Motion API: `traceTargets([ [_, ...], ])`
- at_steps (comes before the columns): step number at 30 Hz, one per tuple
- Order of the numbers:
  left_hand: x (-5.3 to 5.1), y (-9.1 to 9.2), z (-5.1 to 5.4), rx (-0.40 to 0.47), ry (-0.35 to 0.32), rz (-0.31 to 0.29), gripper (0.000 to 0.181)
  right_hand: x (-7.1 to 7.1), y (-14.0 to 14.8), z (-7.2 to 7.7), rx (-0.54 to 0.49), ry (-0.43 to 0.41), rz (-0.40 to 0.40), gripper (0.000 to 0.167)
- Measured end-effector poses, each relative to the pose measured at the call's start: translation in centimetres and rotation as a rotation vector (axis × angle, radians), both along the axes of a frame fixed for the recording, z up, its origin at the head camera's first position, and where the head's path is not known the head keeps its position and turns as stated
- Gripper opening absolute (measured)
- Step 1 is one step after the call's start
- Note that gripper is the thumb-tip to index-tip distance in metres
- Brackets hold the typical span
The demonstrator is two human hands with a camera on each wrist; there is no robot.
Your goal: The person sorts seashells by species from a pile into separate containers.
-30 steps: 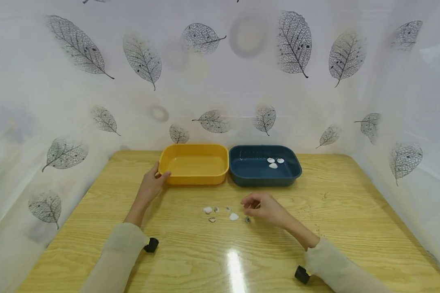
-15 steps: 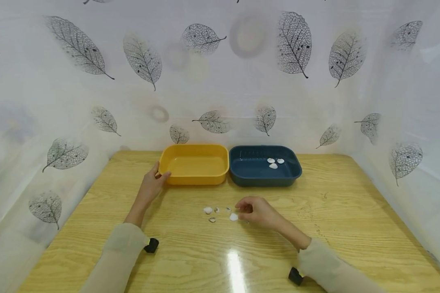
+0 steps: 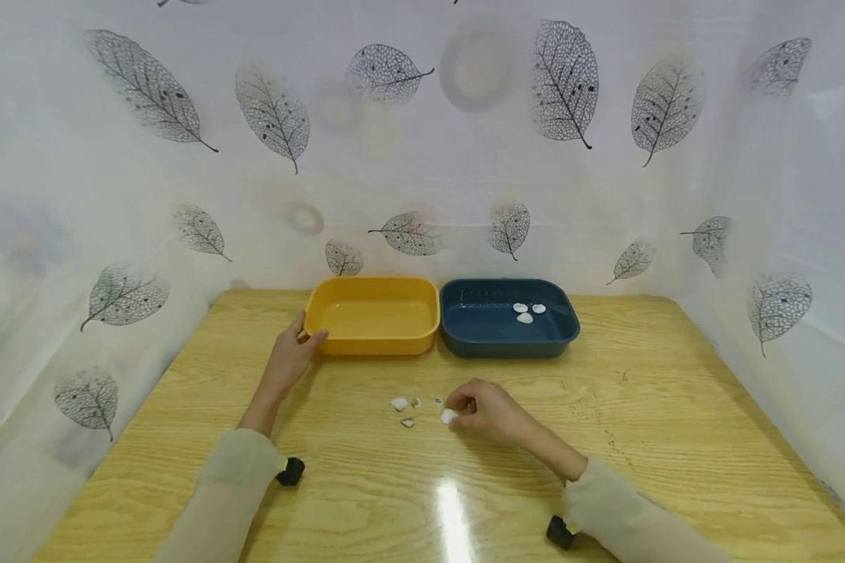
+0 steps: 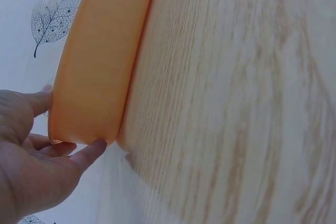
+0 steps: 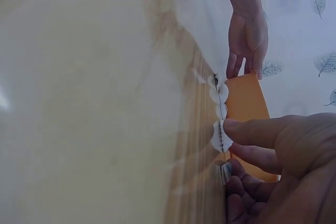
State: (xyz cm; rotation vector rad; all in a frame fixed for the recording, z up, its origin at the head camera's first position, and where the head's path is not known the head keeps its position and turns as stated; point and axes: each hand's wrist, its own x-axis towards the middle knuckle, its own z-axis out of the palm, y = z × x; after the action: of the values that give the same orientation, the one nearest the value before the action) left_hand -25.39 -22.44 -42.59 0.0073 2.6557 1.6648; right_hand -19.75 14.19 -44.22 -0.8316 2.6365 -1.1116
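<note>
My left hand grips the left end of the yellow tray, its thumb on the front wall; the left wrist view shows fingertips on the tray's corner. My right hand is low over the table, thumb and index finger pinching a white seashell that appears to be still on the wood. In the right wrist view, a greyish shell lies beside the curled lower fingers; the hand hides it in the head view. To the left lie another white shell and small mottled shells.
A dark blue tray stands against the yellow one's right side, with three white shells inside. Both sit near the back of the wooden table, before a leaf-printed curtain.
My right hand has moved left and slightly down, from above the greyish shell to the white shell, which its fingertips now pinch. The left hand has stayed on the yellow tray.
</note>
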Motion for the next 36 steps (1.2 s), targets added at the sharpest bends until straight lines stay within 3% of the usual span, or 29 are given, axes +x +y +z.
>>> traceTargets([
  [9,0.0,-0.1,-0.1,-0.011,0.0,0.004,0.076,0.5,-0.6,-0.1,0.064,0.044,-0.053,0.016],
  [20,0.0,-0.1,-0.2,-0.006,0.005,0.002,0.077,0.6,-1.0,-0.1,0.072,0.066,-0.067,0.012],
  [36,-0.2,-0.3,-0.4,0.006,0.008,-0.007,0.077,0.5,-1.2,0.0,0.022,0.075,-0.024,0.012],
])
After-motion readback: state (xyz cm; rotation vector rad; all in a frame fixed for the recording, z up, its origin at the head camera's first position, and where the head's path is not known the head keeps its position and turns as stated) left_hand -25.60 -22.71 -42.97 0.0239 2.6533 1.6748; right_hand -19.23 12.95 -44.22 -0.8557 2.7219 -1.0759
